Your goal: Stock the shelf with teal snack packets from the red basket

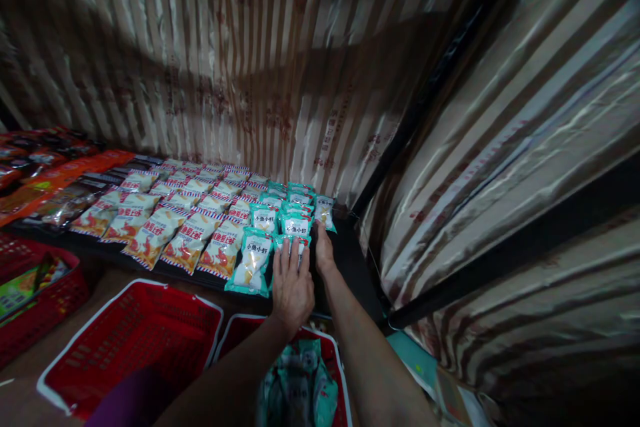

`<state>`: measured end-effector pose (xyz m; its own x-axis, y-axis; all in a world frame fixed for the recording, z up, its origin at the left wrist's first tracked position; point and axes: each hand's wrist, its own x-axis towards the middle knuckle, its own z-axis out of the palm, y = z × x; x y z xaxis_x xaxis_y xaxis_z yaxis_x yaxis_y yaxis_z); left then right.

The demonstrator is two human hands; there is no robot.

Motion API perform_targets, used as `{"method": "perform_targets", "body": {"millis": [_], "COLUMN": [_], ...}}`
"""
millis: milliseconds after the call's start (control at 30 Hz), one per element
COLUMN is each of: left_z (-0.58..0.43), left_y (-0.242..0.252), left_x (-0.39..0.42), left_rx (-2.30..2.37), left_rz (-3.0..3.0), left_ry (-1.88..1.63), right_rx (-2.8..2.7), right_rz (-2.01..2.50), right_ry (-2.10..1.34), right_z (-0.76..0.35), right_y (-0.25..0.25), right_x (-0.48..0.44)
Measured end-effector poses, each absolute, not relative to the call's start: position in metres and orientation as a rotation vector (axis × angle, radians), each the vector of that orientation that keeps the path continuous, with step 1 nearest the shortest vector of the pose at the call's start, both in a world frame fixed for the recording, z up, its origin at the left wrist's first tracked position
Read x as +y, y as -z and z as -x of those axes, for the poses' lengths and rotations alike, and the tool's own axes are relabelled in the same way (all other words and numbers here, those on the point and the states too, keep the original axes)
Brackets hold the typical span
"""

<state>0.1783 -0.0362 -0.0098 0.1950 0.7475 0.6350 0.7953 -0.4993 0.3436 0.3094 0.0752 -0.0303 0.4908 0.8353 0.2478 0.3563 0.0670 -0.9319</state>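
Note:
My left hand (293, 287) lies with its fingers stretched over a teal-and-white snack packet (293, 241) at the front of a row, covering most of it. To the right, my right hand (325, 252) is held edge-on beside that row, its fingers straight and pointing away. Its fingertips are at the lower edge of a teal-and-white packet (325, 210) standing at the row's far right; whether they touch it is unclear. Left of my left hand lies another teal packet (251, 260). More teal packets (295, 221) overlap behind it.
White-and-orange snack packets (183, 237) fill several rows on the black shelf (347, 273). Larger orange bags (65, 180) lie farther left. Below stand a red basket (145, 327) and a second red basket (340, 373) holding teal packets. Striped sheeting (260, 67) hangs behind, with dark posts at right.

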Motion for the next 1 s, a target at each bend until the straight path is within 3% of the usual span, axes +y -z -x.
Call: {"method": "perform_targets", "body": {"millis": [233, 633, 833, 1000], "left_z": [-0.183, -0.177, -0.154, -0.123], "left_y": [0.014, 0.009, 0.017, 0.065], "left_x": [-0.018, -0.024, -0.069, -0.122], "left_rx": [-1.542, -1.484, -1.181, -1.116], "left_rz": [2.375, 2.391, 2.631, 3.032], "left_ry": [1.197, 1.291, 1.429, 1.485], "right_rx": [-0.902, -0.800, -0.671, -0.632], "right_rz": [1.461, 1.388, 1.383, 1.348], "right_ry": [-0.805, -0.685, -0.567, -0.527], "right_z": [-0.289, -0.284, -0.269, -0.238], "right_y": [0.015, 0.017, 0.021, 0.059], "right_x": [0.070, 0.059, -0.009, -0.103]}}
